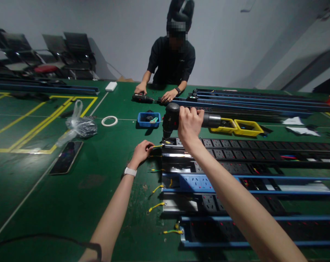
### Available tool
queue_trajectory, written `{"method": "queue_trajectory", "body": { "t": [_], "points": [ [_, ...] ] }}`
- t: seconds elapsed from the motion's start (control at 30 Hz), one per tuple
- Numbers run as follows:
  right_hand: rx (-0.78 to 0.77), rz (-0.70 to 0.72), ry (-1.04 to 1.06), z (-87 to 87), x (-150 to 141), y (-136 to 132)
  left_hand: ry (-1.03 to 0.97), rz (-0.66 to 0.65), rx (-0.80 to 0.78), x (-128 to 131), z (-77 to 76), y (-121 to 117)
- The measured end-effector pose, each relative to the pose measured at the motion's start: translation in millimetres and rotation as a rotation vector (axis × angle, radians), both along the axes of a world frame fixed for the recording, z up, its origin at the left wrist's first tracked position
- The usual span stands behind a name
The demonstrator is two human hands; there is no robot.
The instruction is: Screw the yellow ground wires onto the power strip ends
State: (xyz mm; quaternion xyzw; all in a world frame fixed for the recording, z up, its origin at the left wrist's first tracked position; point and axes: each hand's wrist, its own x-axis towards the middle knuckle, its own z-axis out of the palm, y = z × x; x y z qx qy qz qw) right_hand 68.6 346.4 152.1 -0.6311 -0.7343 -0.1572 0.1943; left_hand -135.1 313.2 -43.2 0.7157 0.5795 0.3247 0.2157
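Head view: right hand (190, 125) wrapped around the handle of a black pistol-shaped power driver (170, 122), nose downward.
Left hand (140, 152): fingertips pinched on a thin yellow wire lead (157, 146).
Long black multi-socket strip (216, 143): flat on the green tabletop (58, 211), its left end beneath the driver's nose.
Slip risk: a tilted driver could skid off and strike the nearby left fingers.
Twist risk: a loosely pinched lead might swing round under torque.

No text, brand or number is reading legibly; a small pale mark (182, 60) is showing on the co-worker's dark shirt (169, 67), too small to decipher.
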Motion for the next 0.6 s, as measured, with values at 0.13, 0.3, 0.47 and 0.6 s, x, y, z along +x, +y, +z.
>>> {"method": "queue_trajectory", "body": {
  "t": [0.13,0.3,0.47,0.6],
  "points": [
    [0.015,0.009,0.005,-0.7,0.3,-0.2,0.009,-0.002,-0.002,-0.2,-0.2,0.2],
    [0.013,0.01,-0.01,-1.6,-0.9,0.2,0.007,-0.004,-0.009,-0.6,-2.8,1.0],
    [0.007,0.008,-0.023,-1.3,-2.5,0.7,-0.003,-0.006,-0.002,-1.0,-5.7,1.9],
    [0.008,0.007,-0.018,-0.5,-2.6,0.4,0.002,-0.005,0.004,-1.0,-5.2,2.1]
  ]
}}
